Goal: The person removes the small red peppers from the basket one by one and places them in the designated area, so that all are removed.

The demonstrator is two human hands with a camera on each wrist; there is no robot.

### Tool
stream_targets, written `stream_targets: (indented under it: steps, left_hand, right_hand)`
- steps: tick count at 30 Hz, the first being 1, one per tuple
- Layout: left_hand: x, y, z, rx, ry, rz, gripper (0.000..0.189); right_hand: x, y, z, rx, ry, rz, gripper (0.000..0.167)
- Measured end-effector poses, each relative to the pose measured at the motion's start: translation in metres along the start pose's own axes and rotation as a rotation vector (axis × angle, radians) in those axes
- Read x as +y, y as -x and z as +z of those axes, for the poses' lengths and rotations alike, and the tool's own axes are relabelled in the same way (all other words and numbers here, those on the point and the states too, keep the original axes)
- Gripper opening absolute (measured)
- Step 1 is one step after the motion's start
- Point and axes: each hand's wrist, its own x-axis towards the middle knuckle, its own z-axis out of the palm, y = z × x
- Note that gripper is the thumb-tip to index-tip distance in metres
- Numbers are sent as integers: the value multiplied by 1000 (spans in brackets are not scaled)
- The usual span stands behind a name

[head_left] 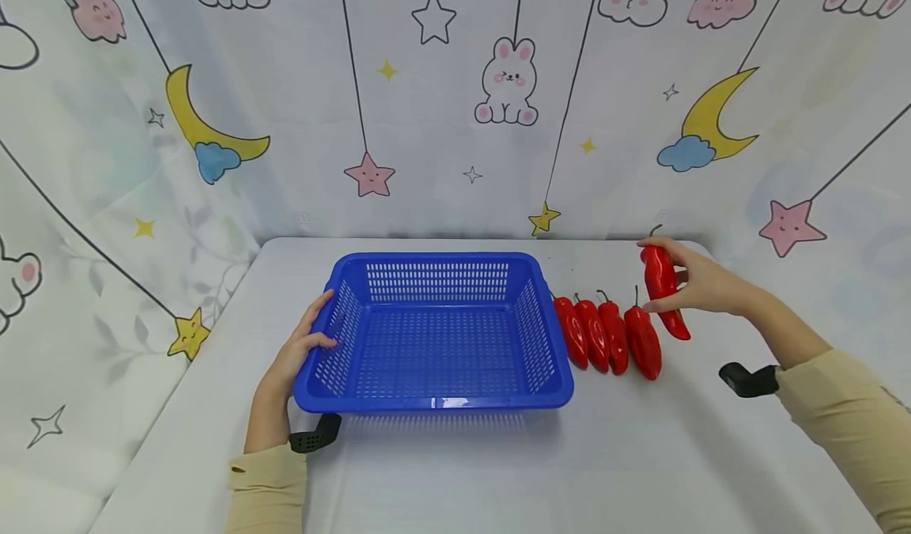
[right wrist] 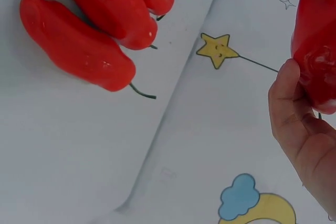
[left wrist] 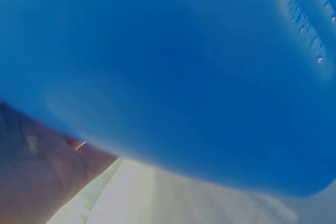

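Note:
A blue plastic basket (head_left: 441,402) with slotted walls stands on the table. My left hand (head_left: 288,364) grips its left rim, thumb over the edge. In the left wrist view the blurred basket (left wrist: 184,77) fills most of the picture, hiding part of the left hand (left wrist: 50,166). To the right of the basket, my right hand (head_left: 704,282) holds a red chili pepper (head_left: 659,273) between thumb and fingers, stem upward, above the table. In the right wrist view that pepper (right wrist: 319,35) is cut off by the picture's edge.
Several red peppers (head_left: 643,342) lie side by side in a row on the white table (head_left: 441,479), between the basket and my right hand. The leftmost pepper (head_left: 571,332) is close against the basket's right side. Behind the table hangs a cartoon-printed cloth (head_left: 441,123).

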Motion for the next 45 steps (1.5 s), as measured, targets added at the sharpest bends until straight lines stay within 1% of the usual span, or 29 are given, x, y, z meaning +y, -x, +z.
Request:
stream_targets:
  steps: [9, 24, 32, 45]
  left_hand:
    - [1, 1, -1, -12, 3, 4, 77]
    - [3, 1, -2, -30, 24, 10, 77]
    - [4, 1, -2, -21, 6, -1, 78]
    - [3, 1, -2, -14, 3, -2, 77]
  right_hand:
    - [4, 5, -4, -7, -25, 30, 98]
    - [13, 12, -7, 6, -26, 55, 98]
    - [19, 15, -8, 13, 2, 61, 98]
    - [29, 18, -10, 4, -17, 104, 97]
